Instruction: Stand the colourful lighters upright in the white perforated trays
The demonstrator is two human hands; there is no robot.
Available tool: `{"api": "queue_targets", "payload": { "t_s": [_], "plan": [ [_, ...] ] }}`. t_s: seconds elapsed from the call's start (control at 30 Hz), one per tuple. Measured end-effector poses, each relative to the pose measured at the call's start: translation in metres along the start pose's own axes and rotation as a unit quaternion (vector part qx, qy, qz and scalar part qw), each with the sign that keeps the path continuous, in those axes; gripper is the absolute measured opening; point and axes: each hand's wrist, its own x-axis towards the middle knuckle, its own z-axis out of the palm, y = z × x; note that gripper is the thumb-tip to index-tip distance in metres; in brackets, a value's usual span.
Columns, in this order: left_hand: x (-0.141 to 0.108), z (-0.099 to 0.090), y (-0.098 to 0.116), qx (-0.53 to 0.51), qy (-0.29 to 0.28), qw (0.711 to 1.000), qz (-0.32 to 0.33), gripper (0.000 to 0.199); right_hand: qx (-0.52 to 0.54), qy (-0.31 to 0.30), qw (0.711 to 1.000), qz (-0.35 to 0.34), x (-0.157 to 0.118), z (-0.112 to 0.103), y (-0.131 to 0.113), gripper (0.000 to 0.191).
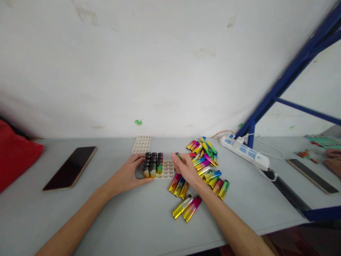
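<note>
A pale tray [167, 170] with round holes lies on the table, and several lighters [152, 165] with black tops stand upright in its left part. My left hand [132, 173] curves around the tray's left end, thumb along the near edge and fingers at the far side. Over the tray's right end, my right hand [185, 167] is closed on one lighter [178, 155]; only its dark, greenish end shows between thumb and fingers. Beside and under that hand lies a loose pile of shiny multicoloured lighters [205, 163]. Two more lighters [187, 209] lie nearer me.
A second pale tray [141, 144] lies near the wall. To the left are a dark phone-like slab [70, 168] and a red cloth-like item [16, 156]. At right, a white power strip [245, 152] with cables lies by a blue metal frame [282, 80]. Another person's hand [334, 160] shows far right.
</note>
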Motion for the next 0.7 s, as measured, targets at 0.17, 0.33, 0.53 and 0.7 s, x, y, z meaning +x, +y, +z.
{"api": "queue_targets", "payload": {
  "t_s": [0.17, 0.33, 0.53, 0.7],
  "plan": [
    [0.0, 0.0, 0.001, -0.004, 0.006, 1.0, 0.003, 0.064, -0.105, 0.057, 0.993, -0.012, 0.001, 0.003, 0.009, 0.057],
    [0.0, 0.001, 0.001, -0.009, 0.005, 1.0, 0.004, 0.064, -0.147, 0.085, 0.985, -0.03, 0.003, 0.003, 0.009, 0.051],
    [0.001, 0.003, -0.001, -0.008, 0.009, 1.0, -0.002, 0.067, -0.198, -0.008, 0.976, -0.091, -0.002, -0.001, -0.005, 0.049],
    [0.0, 0.003, -0.001, -0.014, -0.001, 1.0, 0.003, 0.066, -0.302, -0.067, 0.935, -0.171, -0.01, 0.0, -0.015, 0.053]
  ]
}}
